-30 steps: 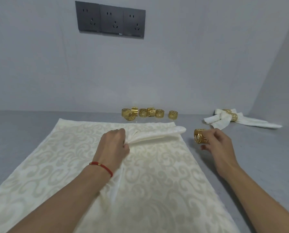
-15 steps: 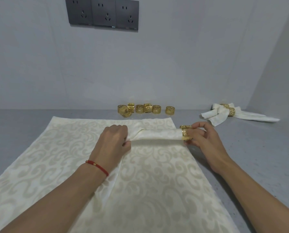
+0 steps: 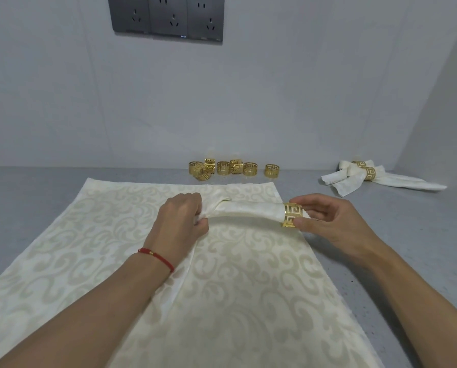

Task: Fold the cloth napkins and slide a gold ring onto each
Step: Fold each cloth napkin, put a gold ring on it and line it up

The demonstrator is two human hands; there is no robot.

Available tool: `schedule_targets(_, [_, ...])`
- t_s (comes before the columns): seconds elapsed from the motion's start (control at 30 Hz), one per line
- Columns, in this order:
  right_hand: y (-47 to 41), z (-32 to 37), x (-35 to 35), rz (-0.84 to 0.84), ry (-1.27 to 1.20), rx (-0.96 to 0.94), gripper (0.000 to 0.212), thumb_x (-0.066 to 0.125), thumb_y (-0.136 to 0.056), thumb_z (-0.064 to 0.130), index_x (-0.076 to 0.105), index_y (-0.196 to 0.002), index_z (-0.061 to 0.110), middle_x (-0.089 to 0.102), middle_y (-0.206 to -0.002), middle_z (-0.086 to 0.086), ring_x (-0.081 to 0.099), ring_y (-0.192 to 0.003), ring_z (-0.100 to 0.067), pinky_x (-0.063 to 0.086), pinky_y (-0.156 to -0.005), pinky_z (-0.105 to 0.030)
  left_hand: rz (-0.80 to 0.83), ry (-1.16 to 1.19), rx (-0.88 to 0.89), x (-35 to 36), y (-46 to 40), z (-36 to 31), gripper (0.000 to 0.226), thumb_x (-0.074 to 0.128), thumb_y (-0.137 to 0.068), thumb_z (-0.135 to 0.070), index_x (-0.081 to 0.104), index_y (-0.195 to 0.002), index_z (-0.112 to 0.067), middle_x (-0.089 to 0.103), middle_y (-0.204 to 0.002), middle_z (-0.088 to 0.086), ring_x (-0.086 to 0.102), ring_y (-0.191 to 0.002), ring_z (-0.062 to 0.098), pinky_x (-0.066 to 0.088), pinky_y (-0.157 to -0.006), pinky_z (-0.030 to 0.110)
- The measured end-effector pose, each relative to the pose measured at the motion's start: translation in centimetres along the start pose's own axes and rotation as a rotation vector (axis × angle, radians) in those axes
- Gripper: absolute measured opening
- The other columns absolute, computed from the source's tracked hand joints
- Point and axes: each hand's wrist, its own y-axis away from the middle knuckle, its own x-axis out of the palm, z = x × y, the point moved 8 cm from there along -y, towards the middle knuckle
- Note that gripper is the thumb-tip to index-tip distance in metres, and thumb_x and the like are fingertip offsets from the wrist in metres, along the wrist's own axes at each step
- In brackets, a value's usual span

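Observation:
A cream patterned napkin is gathered into a narrow roll lying across a flat cream cloth. My left hand grips the bunched left end of the roll. My right hand pinches a gold ring between thumb and fingers, and the ring sits round the roll's right tip. Several loose gold rings stand in a row by the wall.
Two finished napkins with gold rings lie at the back right on the grey table. A dark socket panel hangs on the wall behind. The side wall closes in at the far right.
My right hand brought the gold ring from beside the cloth to the roll's right tip and slipped it over the end. My left hand kept its grip on the bunched end.

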Motion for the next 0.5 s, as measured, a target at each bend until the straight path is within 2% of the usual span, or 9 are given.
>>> schedule_targets(0.1, [-0.1, -0.5, -0.6, -0.032, -0.024, 0.012, 0.036, 0.086, -0.076, 0.009, 0.076, -0.11, 0.015, 0.079, -0.106, -0.003, 0.074, -0.103, -0.022, 0.054, -0.098, -0.036, -0.008, 0.007, -0.023, -0.1, -0.1, 0.2, 0.031, 0.072, -0.065, 0.0, 0.042, -0.064, -0.009, 0.044, -0.057, 0.003, 0.036, -0.053, 0.02, 0.035, -0.049, 0.034])
schedule_targets(0.2, [-0.2, -0.2, -0.2, -0.01, 0.018, -0.029, 0.039, 0.088, -0.072, 0.012, 0.076, -0.109, 0.015, 0.078, -0.109, -0.002, 0.073, -0.106, -0.023, 0.055, -0.099, -0.037, 0.019, -0.003, 0.024, 0.3, 0.0, -0.3, 0.034, 0.069, -0.065, 0.0, 0.038, -0.063, -0.013, 0.042, -0.056, 0.001, 0.03, -0.052, 0.012, 0.028, -0.049, 0.024])
schedule_targets(0.27, [-0.2, 0.3, 0.2, 0.003, 0.11, -0.063, 0.038, 0.091, -0.073, 0.013, 0.076, -0.107, 0.021, 0.077, -0.109, 0.003, 0.072, -0.107, -0.017, 0.053, -0.102, -0.04, 0.047, -0.008, 0.076, 0.6, 0.0, -1.0, 0.038, 0.068, -0.065, 0.001, 0.035, -0.063, -0.016, 0.041, -0.057, -0.002, 0.029, -0.053, 0.012, 0.024, -0.05, 0.019])
schedule_targets(0.4, [0.1, 1.4, 0.1, 0.001, 0.417, -0.135, 0.041, 0.093, -0.071, 0.025, 0.074, -0.107, 0.034, 0.075, -0.105, 0.019, 0.067, -0.106, 0.0, 0.044, -0.105, -0.028, 0.055, -0.024, 0.144, 0.6, 0.0, -1.9, 0.044, 0.069, -0.058, 0.008, 0.034, -0.063, -0.017, 0.041, -0.055, 0.0, 0.033, -0.051, 0.018, 0.021, -0.051, 0.017])
schedule_targets(0.5, [0.3, 1.8, -0.8, -0.042, 0.453, -0.145, 0.041, 0.093, -0.071, 0.025, 0.073, -0.106, 0.036, 0.074, -0.102, 0.022, 0.066, -0.104, 0.003, 0.044, -0.104, -0.026, 0.059, -0.029, 0.127, 0.6, -0.1, -1.6, 0.042, 0.069, -0.06, 0.006, 0.034, -0.063, -0.017, 0.04, -0.056, -0.001, 0.033, -0.052, 0.018, 0.021, -0.051, 0.018])
